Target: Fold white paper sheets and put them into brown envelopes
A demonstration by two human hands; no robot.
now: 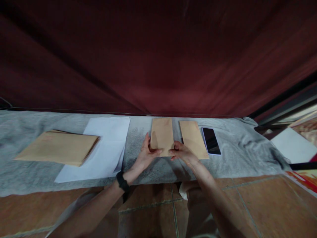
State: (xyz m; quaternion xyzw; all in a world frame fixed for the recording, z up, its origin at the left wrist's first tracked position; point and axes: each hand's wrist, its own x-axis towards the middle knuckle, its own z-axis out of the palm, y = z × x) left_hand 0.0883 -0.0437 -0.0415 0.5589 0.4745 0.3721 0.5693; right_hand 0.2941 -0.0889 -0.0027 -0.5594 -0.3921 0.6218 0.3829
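Observation:
A brown envelope [162, 134] lies upright in the middle of the grey cloth-covered table [235, 158]. My left hand [146, 153] grips its lower left edge, thumb on top and fingers along the side. My right hand [182, 152] pinches its lower right corner. A second brown envelope [194, 140] lies just to the right, partly under my right hand.
A black phone [211, 141] lies face up right of the envelopes. White paper sheets [104, 148] and a stack of large brown envelopes [58, 147] sit to the left. A dark red curtain [158, 56] hangs behind. Tiled floor lies below the table's front edge.

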